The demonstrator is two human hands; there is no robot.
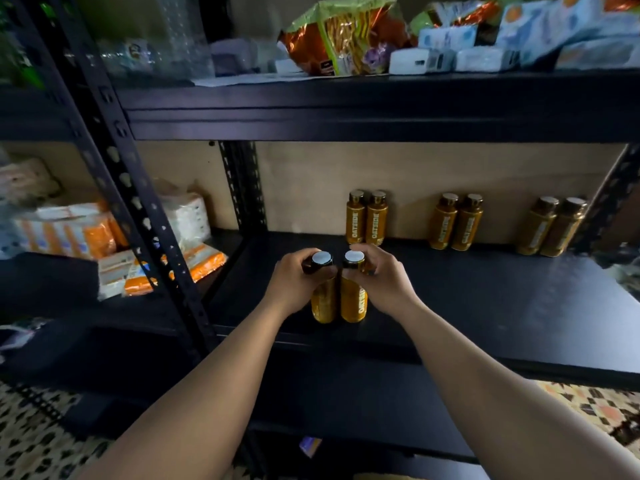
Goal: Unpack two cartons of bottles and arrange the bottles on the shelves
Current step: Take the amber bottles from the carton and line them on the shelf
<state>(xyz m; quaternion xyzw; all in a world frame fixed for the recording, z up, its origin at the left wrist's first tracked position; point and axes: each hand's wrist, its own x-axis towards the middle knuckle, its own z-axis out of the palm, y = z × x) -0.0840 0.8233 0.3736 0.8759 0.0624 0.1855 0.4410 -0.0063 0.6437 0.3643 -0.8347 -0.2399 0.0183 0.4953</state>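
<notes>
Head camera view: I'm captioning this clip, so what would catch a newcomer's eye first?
Two amber bottles stand side by side at the front of the black shelf, one gripped near its cap by each hand. Three more pairs line the back wall.

The middle shelf (485,289) is a dark board on a black slotted metal rack. Along its back wall stand three pairs of amber bottles: a left pair (366,218), a centre pair (455,222) and a right pair (550,227), each pair set apart from the next. Near the front edge stand two more bottles (341,299), side by side and touching (their caps are gripped from above). The upper shelf (381,98) carries snack bags (343,36) and pale blue packets (554,32).
</notes>
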